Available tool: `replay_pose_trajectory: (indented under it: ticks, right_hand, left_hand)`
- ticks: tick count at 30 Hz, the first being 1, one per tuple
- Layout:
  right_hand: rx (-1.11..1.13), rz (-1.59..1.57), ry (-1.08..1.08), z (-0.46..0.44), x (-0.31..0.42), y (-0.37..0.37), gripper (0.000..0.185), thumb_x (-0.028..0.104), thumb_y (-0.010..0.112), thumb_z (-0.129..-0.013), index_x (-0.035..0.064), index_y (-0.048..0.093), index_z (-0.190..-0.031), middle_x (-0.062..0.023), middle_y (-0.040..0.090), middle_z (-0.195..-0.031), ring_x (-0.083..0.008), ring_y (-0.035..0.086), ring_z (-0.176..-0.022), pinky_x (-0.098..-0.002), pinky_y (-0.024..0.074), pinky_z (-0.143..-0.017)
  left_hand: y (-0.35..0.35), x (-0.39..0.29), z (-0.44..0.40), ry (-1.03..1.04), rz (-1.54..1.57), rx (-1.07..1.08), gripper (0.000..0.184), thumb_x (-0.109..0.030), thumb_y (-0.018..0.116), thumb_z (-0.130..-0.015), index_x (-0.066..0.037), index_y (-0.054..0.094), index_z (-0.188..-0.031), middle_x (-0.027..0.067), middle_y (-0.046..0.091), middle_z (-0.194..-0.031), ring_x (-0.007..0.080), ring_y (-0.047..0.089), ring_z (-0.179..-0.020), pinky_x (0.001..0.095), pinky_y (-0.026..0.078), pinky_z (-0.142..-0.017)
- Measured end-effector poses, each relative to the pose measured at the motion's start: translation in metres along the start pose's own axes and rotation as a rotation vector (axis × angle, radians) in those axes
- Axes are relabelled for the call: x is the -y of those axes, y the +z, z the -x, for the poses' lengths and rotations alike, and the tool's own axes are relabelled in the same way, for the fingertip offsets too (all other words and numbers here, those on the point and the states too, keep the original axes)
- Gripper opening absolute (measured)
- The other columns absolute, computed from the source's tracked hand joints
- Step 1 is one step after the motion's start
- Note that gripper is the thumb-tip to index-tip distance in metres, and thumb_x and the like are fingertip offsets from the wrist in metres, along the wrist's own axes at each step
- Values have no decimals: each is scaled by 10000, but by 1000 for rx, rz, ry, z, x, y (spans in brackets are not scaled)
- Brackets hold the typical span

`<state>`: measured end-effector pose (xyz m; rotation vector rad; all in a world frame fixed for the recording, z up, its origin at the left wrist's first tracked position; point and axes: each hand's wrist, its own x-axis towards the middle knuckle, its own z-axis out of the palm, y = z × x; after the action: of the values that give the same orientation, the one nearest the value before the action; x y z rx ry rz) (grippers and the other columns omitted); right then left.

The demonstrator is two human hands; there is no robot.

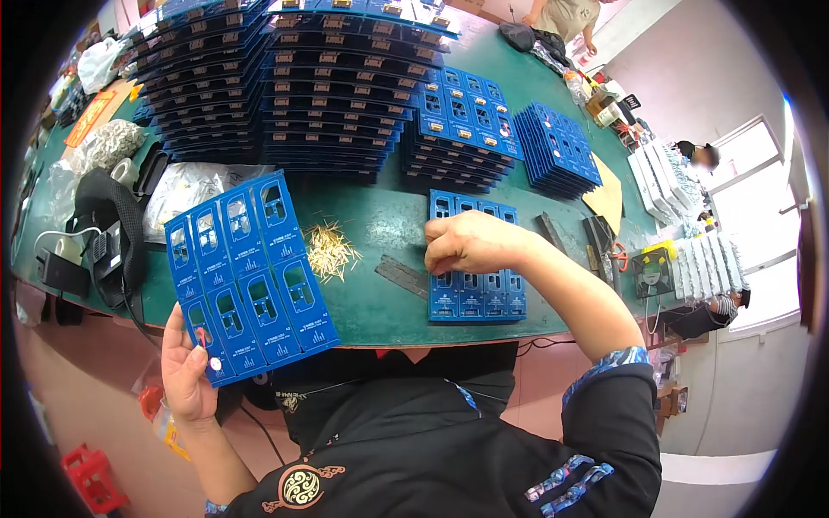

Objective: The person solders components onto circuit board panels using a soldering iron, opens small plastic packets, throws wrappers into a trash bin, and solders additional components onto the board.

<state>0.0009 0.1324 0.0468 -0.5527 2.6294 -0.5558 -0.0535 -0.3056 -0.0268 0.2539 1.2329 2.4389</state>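
Observation:
My left hand [188,371] grips the lower left corner of a blue circuit board panel [250,281], its thumb on the face beside a small round white part with red on it. The panel is tilted, partly over the table's front edge. My right hand [462,243] is over a second blue panel [475,304] lying on the green table, its fingers bent together at the panel's left side. What those fingers hold, if anything, is hidden. A dark flat strip [402,277] lies just left of that panel, and a pile of thin golden pins [329,251] is farther left.
Tall stacks of blue panels [332,112] stand at the back, with lower stacks [466,129] to their right. Dark metal bars [598,246] and a small fan [652,273] are at the right. A black bag [108,224] sits at the left. Other people are in the background.

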Motion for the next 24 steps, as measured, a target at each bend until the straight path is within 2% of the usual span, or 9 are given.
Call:
replay_pose_trajectory:
  ticks: [6, 12, 15, 21, 24]
  right_hand:
    - [45, -29, 9, -5, -8, -3, 134, 204, 721, -811, 141, 738, -928, -47, 610, -886, -263, 629, -887, -373, 499, -755]
    - [-22, -37, 46, -2, -11, -2, 180, 216, 724, -815, 142, 748, -976, -62, 608, -894, -259, 624, -894, -365, 495, -764]
    - [-31, -51, -7, -1, -10, -1, 166, 214, 727, -809, 138, 751, -955, -68, 603, -905, -261, 621, -901, -360, 493, -774]
    - [-6, -18, -91, -9, -19, 0, 160, 230, 736, -787, 141, 755, -919, -72, 606, -922, -262, 622, -920, -384, 490, -797]
    - [98, -31, -72, -18, -26, -2, 145, 242, 726, -799, 123, 741, -880, -77, 605, -903, -268, 609, -925, -388, 481, -800]
  left_hand:
    - [-4, 0, 2, 2, -5, -5, 731, -24, 669, -853, 31, 278, -1468, 172, 515, -1374, 239, 555, -1218, 387, 471, -1023]
    - [-3, -1, 3, 8, -8, -8, 726, -17, 665, -852, 26, 283, -1468, 169, 515, -1376, 236, 551, -1223, 385, 471, -1023]
    - [-3, -1, 3, -1, -5, -16, 757, -3, 650, -854, 20, 232, -1484, 178, 492, -1390, 246, 555, -1218, 389, 486, -1012]
    - [0, 0, 1, -1, -6, -2, 736, 0, 634, -860, 14, 242, -1483, 170, 490, -1388, 245, 552, -1215, 390, 483, -1009]
    - [1, 1, 2, 6, -79, -61, 747, -18, 622, -840, 39, 241, -1480, 182, 456, -1409, 256, 527, -1229, 385, 447, -1034]
